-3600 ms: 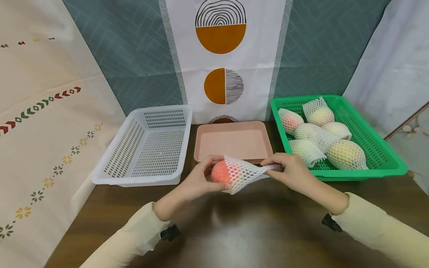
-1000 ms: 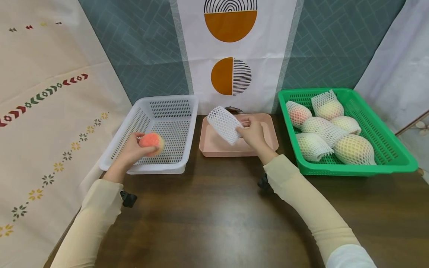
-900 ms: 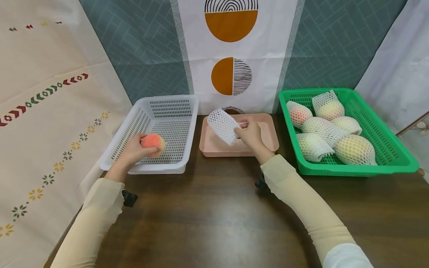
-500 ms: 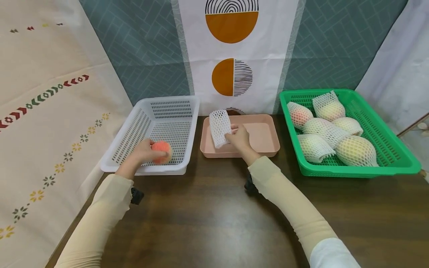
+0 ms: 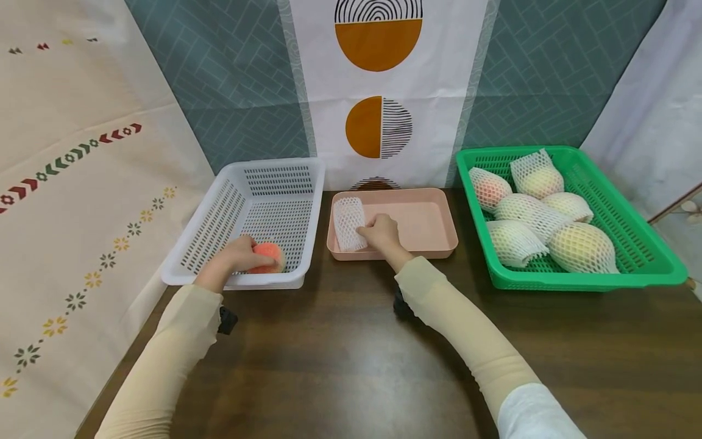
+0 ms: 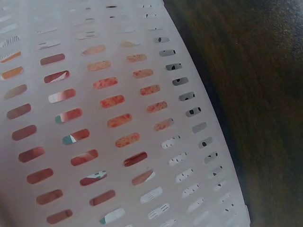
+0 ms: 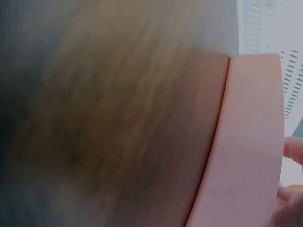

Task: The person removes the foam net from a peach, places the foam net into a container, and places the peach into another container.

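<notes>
My left hand (image 5: 237, 259) grips a reddish-orange peach (image 5: 271, 255) down inside the white slotted basket (image 5: 186, 231), near its front right corner. Through the slots of the basket wall in the left wrist view, parts of the peach (image 6: 119, 120) show. A white foam fruit net (image 5: 348, 224) lies flat along the left side of the shallow pink tray (image 5: 422, 222). At the net's right edge, my right hand (image 5: 384, 236) pinches it between thumb and fingers. In the right wrist view the tray wall (image 7: 241, 142) hides most of that hand (image 7: 289, 208).
A green basket (image 5: 647, 244) stands at the right with several netted fruits (image 5: 582, 247) in it. The brown wooden table (image 5: 340, 366) stretches in front of the containers. Behind them hangs a patterned cloth (image 5: 252, 91).
Earlier both hands held the half-netted peach above the table; then the net came off. The left hand has lowered the peach into the white basket; the right has laid the net down in the tray.
</notes>
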Tool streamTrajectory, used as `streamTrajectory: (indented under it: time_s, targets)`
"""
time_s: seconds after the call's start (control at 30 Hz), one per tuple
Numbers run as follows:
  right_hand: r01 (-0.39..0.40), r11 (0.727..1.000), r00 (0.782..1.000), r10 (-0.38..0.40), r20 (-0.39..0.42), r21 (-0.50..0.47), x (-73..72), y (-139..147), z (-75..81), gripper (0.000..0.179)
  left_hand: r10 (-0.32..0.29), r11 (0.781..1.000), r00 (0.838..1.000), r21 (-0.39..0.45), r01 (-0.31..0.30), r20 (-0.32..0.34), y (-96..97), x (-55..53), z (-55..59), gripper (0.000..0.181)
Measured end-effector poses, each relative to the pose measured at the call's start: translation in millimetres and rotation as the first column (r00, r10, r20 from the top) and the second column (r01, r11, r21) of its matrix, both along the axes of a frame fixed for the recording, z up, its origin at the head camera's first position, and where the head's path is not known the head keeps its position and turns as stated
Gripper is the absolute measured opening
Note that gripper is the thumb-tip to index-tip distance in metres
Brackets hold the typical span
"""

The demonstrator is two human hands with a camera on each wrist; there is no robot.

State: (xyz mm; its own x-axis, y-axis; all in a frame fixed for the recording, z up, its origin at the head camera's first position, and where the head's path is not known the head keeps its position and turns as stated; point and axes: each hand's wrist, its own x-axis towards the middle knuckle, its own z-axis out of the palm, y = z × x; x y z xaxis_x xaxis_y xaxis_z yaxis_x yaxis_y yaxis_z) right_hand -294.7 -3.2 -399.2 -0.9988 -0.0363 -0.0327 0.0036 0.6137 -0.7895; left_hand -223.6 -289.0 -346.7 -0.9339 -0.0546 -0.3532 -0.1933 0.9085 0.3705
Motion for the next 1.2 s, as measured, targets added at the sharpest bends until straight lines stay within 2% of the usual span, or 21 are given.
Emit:
streamTrajectory:
  time_s: [0.23, 0.47, 0.7, 0.83, 0.93, 1.03, 1.2]
  targets:
    - [-0.059, 0.997, 0.997, 0.057, 0.042, 0.05, 5.0, 4, -0.7, 0.03, -0.016, 1.0, 0.999, 0.005, 0.016, 0.028, 4.8, -1.6, -0.5, 0.058]
    - [-0.083, 0.994, 0.996, 0.081, 0.022, 0.073, 8.0, 11, 5.6, 0.031, -0.043, 0.999, 0.998, 0.035, 0.042, 0.042, 6.5, -3.3, 2.6, 0.057]
    - [-0.1, 0.991, 0.994, 0.103, -0.034, 0.092, 11.0, 20, 16.0, 0.027, -0.019, 0.999, 0.999, 0.043, 0.017, 0.047, 12.2, -3.8, 7.7, 0.078]
    - [-0.108, 0.989, 0.993, 0.112, -0.043, 0.099, 14.9, 23, 22.8, 0.027, 0.0, 0.999, 1.0, 0.052, -0.002, 0.029, 15.2, -4.1, 10.4, 0.081]
    - [-0.112, 0.99, 0.991, 0.117, -0.059, 0.091, 17.9, 24, 31.2, 0.026, 0.007, 0.998, 0.999, 0.065, -0.005, -0.034, 15.8, -4.9, 14.7, 0.084]
    - [-0.127, 0.989, 0.988, 0.133, -0.083, 0.072, 20.4, 25, 42.5, 0.025, 0.058, 0.992, 0.989, 0.115, -0.042, -0.134, 16.0, -4.5, 22.9, 0.086]
    - [-0.141, 0.989, 0.985, 0.144, -0.096, 0.037, 27.1, 31, 58.9, 0.028, 0.169, 0.961, 0.942, 0.26, -0.092, -0.291, 23.4, -1.1, 35.8, 0.086]
